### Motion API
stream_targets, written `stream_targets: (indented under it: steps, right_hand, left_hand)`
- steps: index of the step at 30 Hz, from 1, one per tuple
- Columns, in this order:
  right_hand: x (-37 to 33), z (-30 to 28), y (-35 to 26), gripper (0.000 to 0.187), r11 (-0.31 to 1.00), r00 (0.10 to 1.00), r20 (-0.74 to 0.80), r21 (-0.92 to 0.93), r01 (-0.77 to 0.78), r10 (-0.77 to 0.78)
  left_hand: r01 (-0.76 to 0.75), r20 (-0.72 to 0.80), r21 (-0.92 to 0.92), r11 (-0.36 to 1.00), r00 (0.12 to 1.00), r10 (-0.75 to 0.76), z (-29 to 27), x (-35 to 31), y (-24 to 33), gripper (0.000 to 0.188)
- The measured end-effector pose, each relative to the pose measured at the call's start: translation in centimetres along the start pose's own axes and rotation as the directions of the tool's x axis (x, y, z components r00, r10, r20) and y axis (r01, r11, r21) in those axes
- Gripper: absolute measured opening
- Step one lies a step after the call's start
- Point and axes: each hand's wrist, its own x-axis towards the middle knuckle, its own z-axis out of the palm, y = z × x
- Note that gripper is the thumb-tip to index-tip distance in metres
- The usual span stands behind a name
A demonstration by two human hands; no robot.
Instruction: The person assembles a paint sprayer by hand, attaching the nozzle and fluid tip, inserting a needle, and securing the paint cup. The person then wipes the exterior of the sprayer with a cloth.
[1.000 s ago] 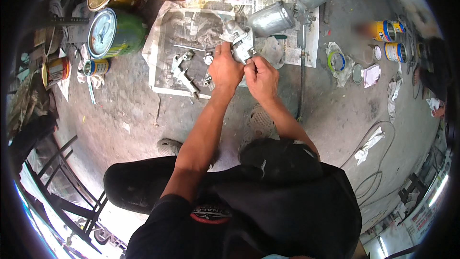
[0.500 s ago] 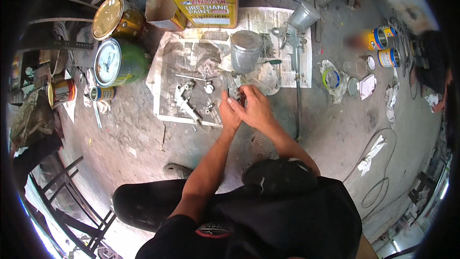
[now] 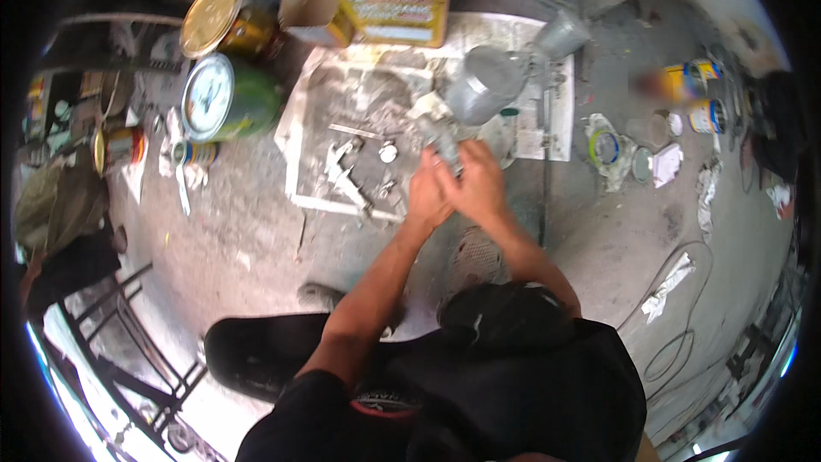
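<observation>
Close together in front of me, my left hand and my right hand are both closed around a grey metal piece, apparently a spray gun. Motion blurs it, and the fingers cover its lower part. A silver metal cup, tilted to the right, is just beyond the hands and seems joined to it. Left of my hands, a stripped spray gun body lies on newspaper. Beside that body are a small round metal part and a thin rod.
A gold rectangular can stands at the back beside an open carton. Two large paint tins are at the left. Another metal cup is at the back right. Small yellow-blue cans and a hose lie farther right.
The silver cup has tipped from upright to leaning right, and more of the grey metal piece shows between my hands. The whole view has shifted slightly.
</observation>
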Motion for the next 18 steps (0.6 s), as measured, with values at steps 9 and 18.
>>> stream_targets:
  steps: [9,18]
  right_hand:
    - [2.3,-1.4,2.6,0.047,0.985,0.979,0.177,0.118,-0.123,0.101]
    - [8.8,-0.6,6.7,0.055,0.986,0.896,0.424,0.041,-0.164,0.131]
  left_hand:
    - [-0.033,0.007,0.141,0.990,0.999,0.032,-5.2,-1.2,1.4,0.039]
    - [0.407,-0.627,0.184,0.894,0.750,-0.212,-12.6,-3.7,-7.2,0.024]
